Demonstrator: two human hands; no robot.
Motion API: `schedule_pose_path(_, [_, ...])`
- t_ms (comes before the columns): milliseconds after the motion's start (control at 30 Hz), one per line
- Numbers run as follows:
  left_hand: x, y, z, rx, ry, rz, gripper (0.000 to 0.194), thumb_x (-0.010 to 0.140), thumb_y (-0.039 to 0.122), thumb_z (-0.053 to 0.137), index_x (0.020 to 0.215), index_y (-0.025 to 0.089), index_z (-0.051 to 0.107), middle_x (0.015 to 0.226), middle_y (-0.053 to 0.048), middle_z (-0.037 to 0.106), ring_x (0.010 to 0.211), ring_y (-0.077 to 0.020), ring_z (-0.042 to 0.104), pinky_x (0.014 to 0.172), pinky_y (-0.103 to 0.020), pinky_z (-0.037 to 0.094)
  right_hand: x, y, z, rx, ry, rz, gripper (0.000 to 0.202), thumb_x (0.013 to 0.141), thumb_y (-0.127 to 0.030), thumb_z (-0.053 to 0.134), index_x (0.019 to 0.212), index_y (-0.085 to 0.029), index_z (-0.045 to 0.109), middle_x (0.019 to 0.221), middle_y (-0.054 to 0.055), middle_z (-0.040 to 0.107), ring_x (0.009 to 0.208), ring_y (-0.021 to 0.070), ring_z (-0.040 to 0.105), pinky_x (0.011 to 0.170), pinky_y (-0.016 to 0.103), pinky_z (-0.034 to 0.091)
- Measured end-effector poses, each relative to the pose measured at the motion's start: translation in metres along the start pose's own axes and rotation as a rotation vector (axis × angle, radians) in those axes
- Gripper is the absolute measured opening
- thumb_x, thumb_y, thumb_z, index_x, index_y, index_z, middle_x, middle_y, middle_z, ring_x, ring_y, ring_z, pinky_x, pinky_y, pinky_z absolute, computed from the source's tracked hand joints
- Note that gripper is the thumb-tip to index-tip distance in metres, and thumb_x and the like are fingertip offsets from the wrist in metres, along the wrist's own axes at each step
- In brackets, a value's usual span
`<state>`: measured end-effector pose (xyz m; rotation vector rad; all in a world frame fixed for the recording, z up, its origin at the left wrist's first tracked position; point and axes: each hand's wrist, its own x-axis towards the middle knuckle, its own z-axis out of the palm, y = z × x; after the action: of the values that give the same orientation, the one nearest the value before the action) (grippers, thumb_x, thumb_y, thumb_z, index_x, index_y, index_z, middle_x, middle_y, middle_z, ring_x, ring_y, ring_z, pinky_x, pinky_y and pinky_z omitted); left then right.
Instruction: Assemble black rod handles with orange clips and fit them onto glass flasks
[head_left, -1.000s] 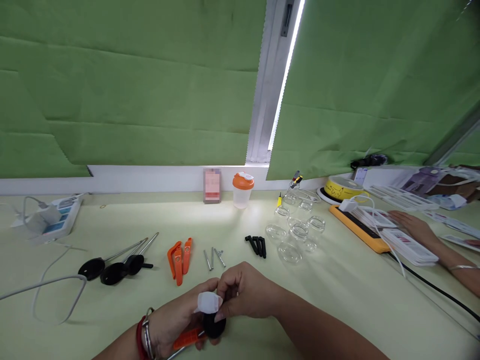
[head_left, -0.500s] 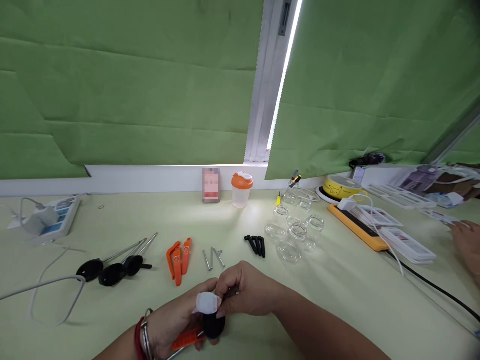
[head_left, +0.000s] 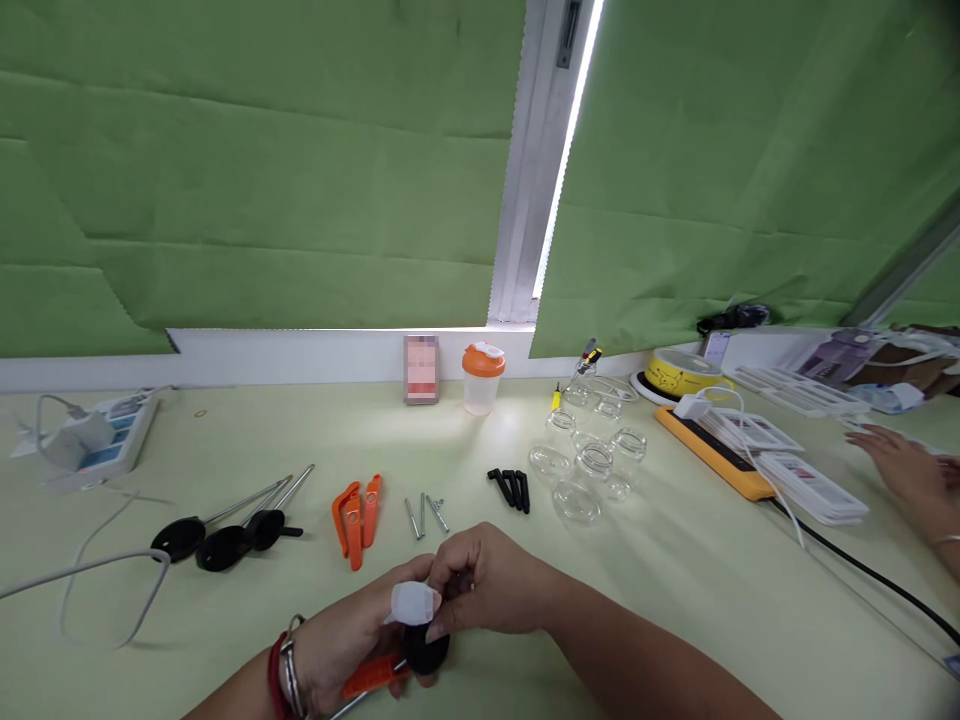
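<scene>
My left hand (head_left: 349,635) is closed around a black round-ended part (head_left: 426,650) with an orange lever (head_left: 371,675) and a metal rod (head_left: 349,706) beside it. A translucent white piece (head_left: 412,603) lies over the black part, by the left hand's fingers; how it is attached I cannot tell. My right hand (head_left: 487,580) pinches at the black part's top edge, with its fingertips partly hidden. Beyond the hands are several metal pins (head_left: 422,515), orange levers (head_left: 354,525) and short black handles (head_left: 510,490). Black round-ended parts with rods (head_left: 225,548) lie to the left.
Several clear glass jars (head_left: 596,460) stand right of centre. An orange-lidded cup (head_left: 482,378) is at the back. A yellow power strip (head_left: 709,455), white cases (head_left: 814,490) and a cable are on the right. Another person's hand (head_left: 904,475) is at the far right.
My hands keep nearly the same grip and place. The other person's hand at the far right has moved leftward, further into view.
</scene>
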<state>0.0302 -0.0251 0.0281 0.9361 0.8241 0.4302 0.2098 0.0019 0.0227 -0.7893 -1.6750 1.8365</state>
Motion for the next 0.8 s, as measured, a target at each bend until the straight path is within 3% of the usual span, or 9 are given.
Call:
schedule_pose_path(300, [0.0,-0.001,0.001,-0.001,-0.006,-0.001,0.045,0.07,0.039,0.06,0.11,0.02,0.05,0.071,-0.002,0.058,0.06,-0.0162,0.061,0.04,-0.018,0.034,-0.001,0.004,0.0,-0.079,0.012,-0.029,0.032,0.047,-0.031,0.087,0.067,-0.014,0.068,0.071,-0.001,0.065,0.063,0.0103,0.056,0.06,0.022,0.045])
schedule_pose_path(600, [-0.001,0.001,0.004,-0.02,0.009,0.005,0.048,0.068,0.037,0.062,0.11,0.02,0.049,0.073,-0.001,0.057,0.058,-0.0154,0.061,0.039,-0.018,0.034,-0.003,-0.011,0.001,-0.155,-0.012,-0.068,0.028,0.053,-0.037,0.083,0.069,-0.017,0.073,0.074,0.0,0.065,0.066,0.0123,0.057,0.062,0.024,0.046])
schedule_pose_path(800, [0.0,0.0,0.002,-0.009,0.006,0.003,0.049,0.07,0.037,0.059,0.114,0.02,0.047,0.071,-0.002,0.058,0.059,-0.0165,0.061,0.04,-0.018,0.035,-0.003,-0.001,-0.002,-0.164,-0.002,-0.062,0.032,0.051,-0.036,0.085,0.074,-0.017,0.074,0.072,0.0,0.064,0.063,0.0112,0.055,0.06,0.023,0.044])
